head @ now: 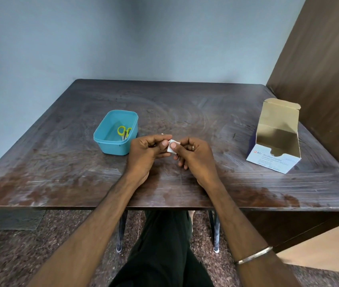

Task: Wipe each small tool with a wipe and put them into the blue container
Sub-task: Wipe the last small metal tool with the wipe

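Nearest the camera, 2 bare forearms are being held out over the table point(61, 162) edge, a bangle point(254, 255) being worn on the right wrist. Just beyond, the left hand point(146, 152) and the right hand point(193, 155) are being brought together above the table's middle, and a white wipe point(171, 147) is being pinched between them: the left thumb and curled fingers are closing on its left side, the right thumb and forefinger on its right. A small tool appears to be wrapped inside it, with a dark bit showing just below the wipe, but what it is cannot be told. The wiping step is judged to be in hand. Beside the left hand, further back, the blue tub point(110, 145) is standing with 1 pair of yellow-handled scissors point(124, 131) already lying in it. Well to the right, an opened swab box point(276, 139) is standing. Next, the tool is likely to be freed from the wipe and carried left over the tub's rim.
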`<state>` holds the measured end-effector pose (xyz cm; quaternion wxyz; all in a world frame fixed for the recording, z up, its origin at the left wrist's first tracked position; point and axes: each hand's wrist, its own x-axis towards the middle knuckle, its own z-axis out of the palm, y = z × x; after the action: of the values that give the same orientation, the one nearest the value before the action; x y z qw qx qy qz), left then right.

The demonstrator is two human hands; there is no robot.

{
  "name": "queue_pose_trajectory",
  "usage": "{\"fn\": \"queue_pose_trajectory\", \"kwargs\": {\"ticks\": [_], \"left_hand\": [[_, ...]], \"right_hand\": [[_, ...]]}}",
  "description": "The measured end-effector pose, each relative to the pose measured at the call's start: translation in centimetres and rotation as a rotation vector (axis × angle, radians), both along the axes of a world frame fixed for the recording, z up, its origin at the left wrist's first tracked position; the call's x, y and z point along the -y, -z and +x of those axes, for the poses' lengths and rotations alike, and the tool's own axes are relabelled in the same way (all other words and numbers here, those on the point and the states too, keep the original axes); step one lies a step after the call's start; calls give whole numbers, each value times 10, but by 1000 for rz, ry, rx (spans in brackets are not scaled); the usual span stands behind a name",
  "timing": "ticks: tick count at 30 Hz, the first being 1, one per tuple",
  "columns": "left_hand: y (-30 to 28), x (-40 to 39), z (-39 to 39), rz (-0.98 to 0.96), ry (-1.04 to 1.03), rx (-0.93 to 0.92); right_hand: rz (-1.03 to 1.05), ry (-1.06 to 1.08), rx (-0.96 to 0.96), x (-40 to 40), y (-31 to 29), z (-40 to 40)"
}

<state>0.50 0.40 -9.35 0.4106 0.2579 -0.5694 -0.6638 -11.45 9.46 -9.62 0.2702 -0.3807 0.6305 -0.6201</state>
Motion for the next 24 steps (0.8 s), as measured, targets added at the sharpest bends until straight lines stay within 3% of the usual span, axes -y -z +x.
{"fn": "queue_pose_trajectory", "kwargs": {"ticks": [14,24], "left_hand": [[-1,-3,2,-112,74,36],[1,2,0,-21,31,0]], "right_hand": [[-18,14,16,-1,-3,0],[-54,-83,12,-1,1,-2]]}}
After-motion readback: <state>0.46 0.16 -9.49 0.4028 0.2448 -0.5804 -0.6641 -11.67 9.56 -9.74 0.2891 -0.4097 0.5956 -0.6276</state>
